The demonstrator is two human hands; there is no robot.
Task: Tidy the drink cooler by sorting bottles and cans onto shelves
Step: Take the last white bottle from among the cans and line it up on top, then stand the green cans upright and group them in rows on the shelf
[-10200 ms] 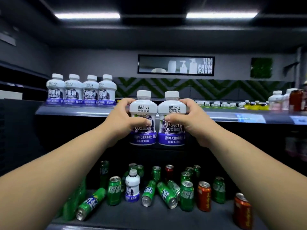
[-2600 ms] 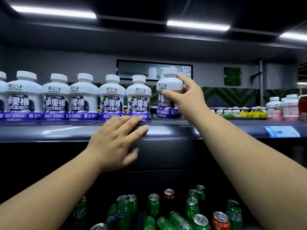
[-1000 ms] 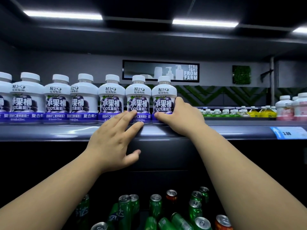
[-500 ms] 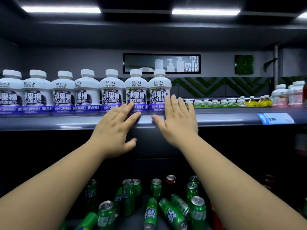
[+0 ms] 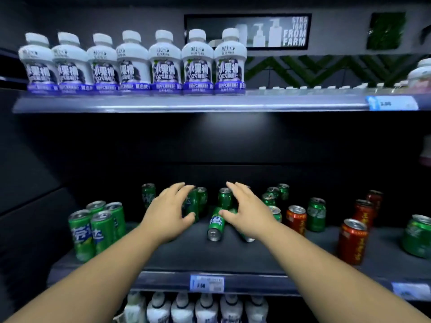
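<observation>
head view: i've dropped both hands from the grey upper shelf (image 5: 279, 103), where 7 white plastic juice bottles with purple labels (image 5: 165, 64) now stand in 1 row. my left hand (image 5: 170, 210) and right hand (image 5: 247, 210) hover open, gripping nothing, at the jumbled green soda cans (image 5: 215, 223) on the dark middle shelf (image 5: 210, 252). i judge the bottles done and the cans next.

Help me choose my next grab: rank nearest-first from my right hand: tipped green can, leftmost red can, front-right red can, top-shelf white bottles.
1. tipped green can, beside the right hand.
2. leftmost red can, right.
3. front-right red can, farther right.
4. white bottles, shelf above.
</observation>
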